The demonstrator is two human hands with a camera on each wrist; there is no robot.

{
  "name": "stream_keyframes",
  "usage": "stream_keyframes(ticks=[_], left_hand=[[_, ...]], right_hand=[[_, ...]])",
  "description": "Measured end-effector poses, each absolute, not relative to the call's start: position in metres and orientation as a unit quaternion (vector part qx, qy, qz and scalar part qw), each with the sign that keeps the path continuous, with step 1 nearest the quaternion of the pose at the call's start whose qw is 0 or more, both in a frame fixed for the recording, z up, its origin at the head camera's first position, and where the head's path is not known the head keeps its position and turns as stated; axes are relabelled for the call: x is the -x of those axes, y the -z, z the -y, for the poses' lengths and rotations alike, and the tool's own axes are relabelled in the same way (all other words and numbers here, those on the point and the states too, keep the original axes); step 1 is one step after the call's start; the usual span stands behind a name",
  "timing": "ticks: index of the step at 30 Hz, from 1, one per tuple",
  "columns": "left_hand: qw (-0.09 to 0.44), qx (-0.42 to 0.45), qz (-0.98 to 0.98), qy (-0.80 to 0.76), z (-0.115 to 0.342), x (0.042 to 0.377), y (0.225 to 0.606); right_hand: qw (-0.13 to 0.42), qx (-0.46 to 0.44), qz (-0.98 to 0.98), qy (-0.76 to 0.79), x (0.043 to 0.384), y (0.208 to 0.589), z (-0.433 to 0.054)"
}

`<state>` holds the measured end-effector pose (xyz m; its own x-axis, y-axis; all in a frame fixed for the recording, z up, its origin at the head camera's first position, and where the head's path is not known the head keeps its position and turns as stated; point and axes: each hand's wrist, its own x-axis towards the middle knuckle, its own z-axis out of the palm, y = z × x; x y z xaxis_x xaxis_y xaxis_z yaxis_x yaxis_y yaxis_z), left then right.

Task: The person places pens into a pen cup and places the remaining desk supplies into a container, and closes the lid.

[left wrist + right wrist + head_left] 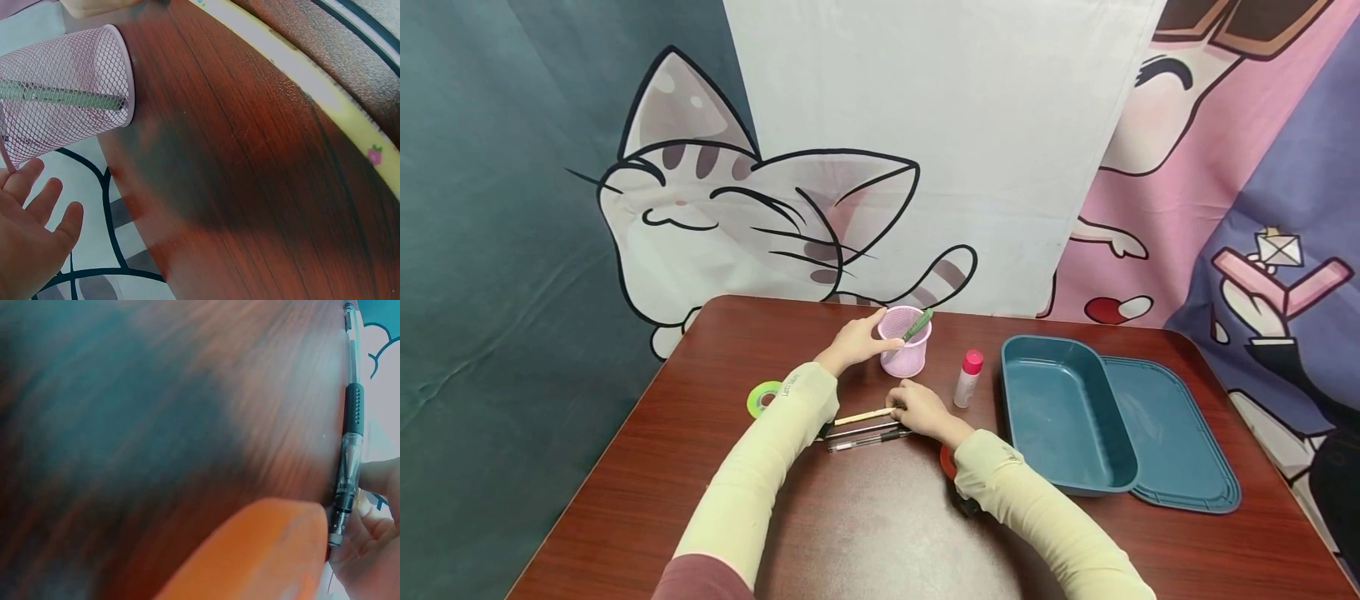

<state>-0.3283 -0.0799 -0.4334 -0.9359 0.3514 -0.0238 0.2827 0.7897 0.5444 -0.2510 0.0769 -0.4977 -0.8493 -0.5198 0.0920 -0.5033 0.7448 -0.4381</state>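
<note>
My left hand (855, 343) holds the pink mesh pen cup (904, 360) near its rim, thumb on the near side. A green pen (917, 325) leans inside it. My right hand (919, 410) pinches one end of a yellow pencil (862, 417); the left wrist view shows a flower print on this pencil (325, 94). Alongside the pencil lie clear gel pens, the nearest gel pen (868, 440) having a black grip. In the right wrist view a gel pen (353, 412) appears beside the right fingers (375, 531).
A white glue stick (967, 380) with a red cap stands right of the cup. Farther right are a teal box (1131, 475) and its lid (1180, 433). A green tape roll (763, 398) lies by the left sleeve, an orange roll (948, 461) beside the right forearm.
</note>
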Motion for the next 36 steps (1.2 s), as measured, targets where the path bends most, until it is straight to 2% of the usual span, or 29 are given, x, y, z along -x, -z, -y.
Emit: stream_keyframes(ticks=[15, 25, 36], left_hand=[[0.057, -0.17, -0.945, -0.272, 0.079, 0.329, 0.435], [0.053, -0.172, -0.947, -0.267, 0.08, 0.33, 0.437], [0.059, -0.171, -0.945, -0.273, 0.08, 0.33, 0.435]], right_hand=[[-0.001, 0.314, -0.926, 0.21, 0.243, 0.473, -0.092], [-0.04, 0.362, -0.917, 0.166, 0.235, 0.437, -0.108], [-0.033, 0.368, -0.918, 0.147, 0.229, 0.393, -0.121]])
